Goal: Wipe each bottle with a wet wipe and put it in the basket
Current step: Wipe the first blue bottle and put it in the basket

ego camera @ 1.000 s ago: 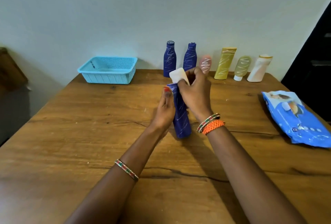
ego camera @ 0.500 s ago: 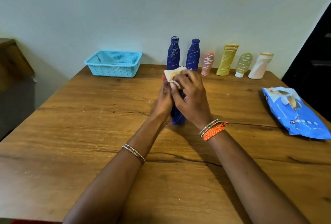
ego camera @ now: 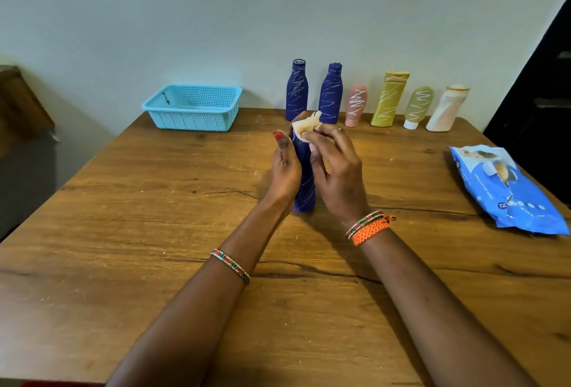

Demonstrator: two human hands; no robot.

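Head view: left hand (ego camera: 285, 167) grips a blue bottle (ego camera: 304, 182) standing upright mid-table (ego camera: 123, 232). Right hand (ego camera: 335, 167) pinches a wet wipe (ego camera: 304, 127) against the bottle's top. Blue wipe packet (ego camera: 506, 188) lies to the right. Farther back, six bottles (ego camera: 389, 99) line the wall; the basket (ego camera: 193, 107) sits at their left.
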